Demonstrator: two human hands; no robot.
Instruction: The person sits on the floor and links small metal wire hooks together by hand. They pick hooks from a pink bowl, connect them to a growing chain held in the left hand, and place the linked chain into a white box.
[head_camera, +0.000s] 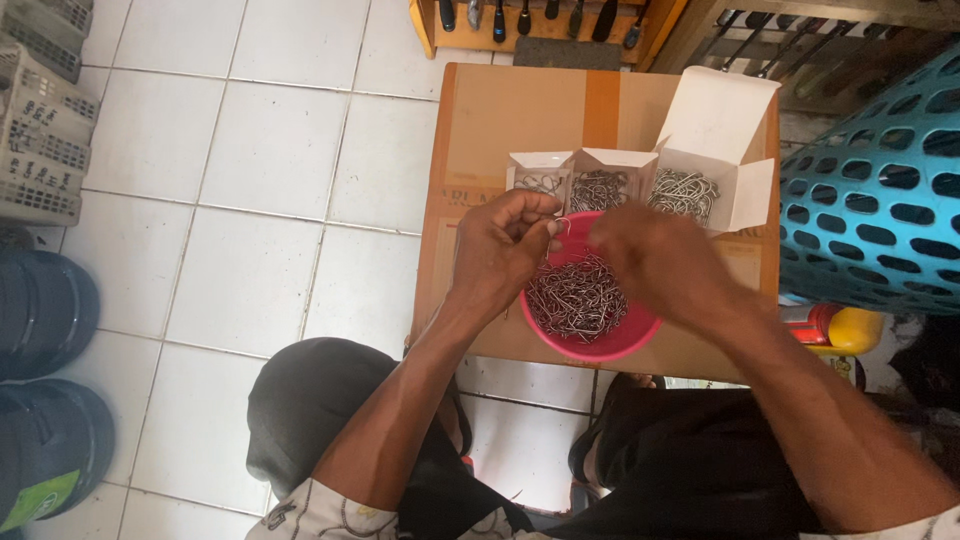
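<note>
Over the pink bowl (600, 345), both hands are working close together above its far rim. Left hand (505, 250) is hovering at the bowl's left edge with fingers curled inward; thumb and forefinger are pinching 1 small metal hook (565, 226), which is showing as a thin curved wire just past the fingertips. Right hand (655, 262) is lying over the bowl's right side, blurred; its fingers are appearing loosely bent toward the left hand, and whether they are gripping anything cannot be told. Bowl is sitting on a brown cardboard box (520, 110) and is holding a tangled heap of metal hooks (577, 298) at its centre. Beyond the bowl, 3 small white cartons are standing in a row with flaps open, each holding more hooks: left carton (537, 178), middle carton (601, 185), right carton (700, 165), the right one being the largest with its lid raised. Right of the bowl, a turquoise perforated basket (880, 190) is standing beside the cardboard box, with a red and yellow object (835, 328) lying below it. Left of the bowl, white floor tiles (270, 200) are showing, with grey crates (40, 120) at the far left edge.
</note>
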